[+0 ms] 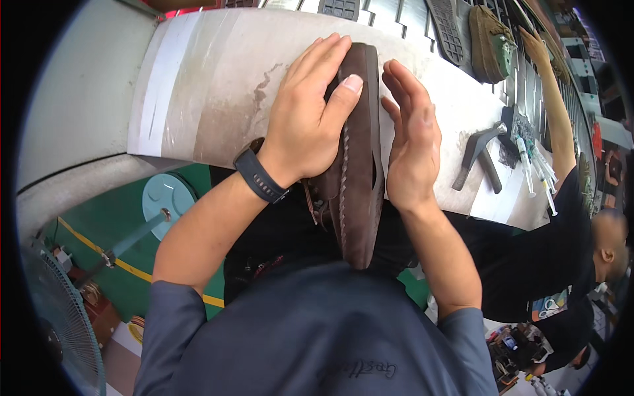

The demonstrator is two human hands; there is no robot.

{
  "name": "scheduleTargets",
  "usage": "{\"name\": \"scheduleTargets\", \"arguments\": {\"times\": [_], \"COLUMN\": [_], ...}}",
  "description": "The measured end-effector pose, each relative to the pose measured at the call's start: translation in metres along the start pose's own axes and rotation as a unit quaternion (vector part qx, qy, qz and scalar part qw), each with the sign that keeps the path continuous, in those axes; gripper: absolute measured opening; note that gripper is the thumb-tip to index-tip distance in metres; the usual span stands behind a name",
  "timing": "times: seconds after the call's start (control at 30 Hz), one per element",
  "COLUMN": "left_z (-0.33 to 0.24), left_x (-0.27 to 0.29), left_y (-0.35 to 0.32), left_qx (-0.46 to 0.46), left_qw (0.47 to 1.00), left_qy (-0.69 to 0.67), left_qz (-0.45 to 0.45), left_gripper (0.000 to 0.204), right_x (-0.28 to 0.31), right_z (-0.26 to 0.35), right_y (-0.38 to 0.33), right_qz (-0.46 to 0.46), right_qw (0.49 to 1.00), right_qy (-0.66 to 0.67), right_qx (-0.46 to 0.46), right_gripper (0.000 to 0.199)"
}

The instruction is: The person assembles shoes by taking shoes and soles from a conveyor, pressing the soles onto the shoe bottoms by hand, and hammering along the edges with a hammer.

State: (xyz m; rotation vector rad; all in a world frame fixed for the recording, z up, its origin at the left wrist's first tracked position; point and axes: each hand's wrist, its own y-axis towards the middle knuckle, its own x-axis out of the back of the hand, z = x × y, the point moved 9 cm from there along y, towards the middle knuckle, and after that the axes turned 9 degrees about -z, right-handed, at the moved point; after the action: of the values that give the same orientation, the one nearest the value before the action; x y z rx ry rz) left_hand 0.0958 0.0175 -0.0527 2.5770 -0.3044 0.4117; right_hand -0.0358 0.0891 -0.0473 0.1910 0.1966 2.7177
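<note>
A dark brown leather shoe [360, 165] with a stitched seam stands on its edge between my hands, partly over the near edge of the worktable [224, 86]. My left hand [307, 115] grips it from the left, its thumb lying across the side and its fingers along the upper. A lace dangles under that wrist. To the right of the shoe, my right hand [413, 148] is held upright with its fingers stretched out and slightly curved. Its palm faces the shoe; whether it touches cannot be made out.
A hammer [474, 150] and several syringes [533, 168] lie at the table's right. Beyond run conveyor slats [396, 14] with a loose sole [448, 30] and an olive-brown shoe [489, 43]. A co-worker's arm [560, 112] reaches there. A stool [165, 198] and fan [63, 323] stand left.
</note>
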Motion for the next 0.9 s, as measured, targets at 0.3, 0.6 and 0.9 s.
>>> {"name": "scheduleTargets", "arguments": {"times": [0.3,0.6,0.9], "left_z": [0.002,-0.001,0.001], "left_x": [0.002,0.005,0.001], "left_y": [-0.002,-0.003,-0.001], "left_qx": [-0.003,-0.003,-0.022], "left_qw": [0.999,0.999,0.997], "left_qy": [0.02,0.029,0.023], "left_qz": [-0.028,-0.037,-0.071], "left_gripper": [0.052,0.051,0.048], "right_x": [-0.011,-0.016,-0.026], "right_z": [0.002,0.008,0.026], "right_y": [-0.011,-0.001,0.047], "right_qz": [-0.003,0.032,0.025], "right_qw": [0.998,0.993,0.948], "right_qy": [-0.022,-0.115,-0.275], "right_qx": [-0.055,-0.002,0.156], "right_gripper": [0.086,0.08,0.076]}}
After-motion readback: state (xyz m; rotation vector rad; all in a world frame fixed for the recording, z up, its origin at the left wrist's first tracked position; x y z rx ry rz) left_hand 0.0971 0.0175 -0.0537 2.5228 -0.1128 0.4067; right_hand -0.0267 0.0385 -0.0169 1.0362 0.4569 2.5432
